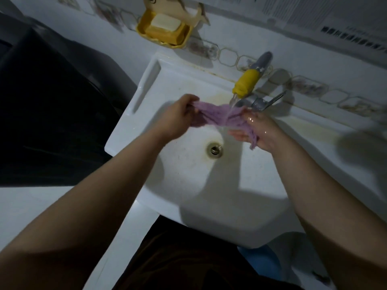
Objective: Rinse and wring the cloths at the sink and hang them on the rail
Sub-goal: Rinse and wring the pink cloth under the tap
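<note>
Head view: white sink (159,185) against tiled wall (314,65). Left hand (178,120) and right hand (259,130) each grip an end of the purple cloth (215,115), stretched beneath the running yellow-tipped tap (247,82). Soap dish (165,31) far left.

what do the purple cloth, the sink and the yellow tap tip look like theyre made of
Purple cloth: soft woven or knitted fabric; it bunches and stretches limp between both hands.
Sink: probably glazed ceramic; white, smooth, faintly glossy, stained near the tap.
Yellow tap tip: likely rubber or soft plastic; matte, ribbed sleeve.
</note>
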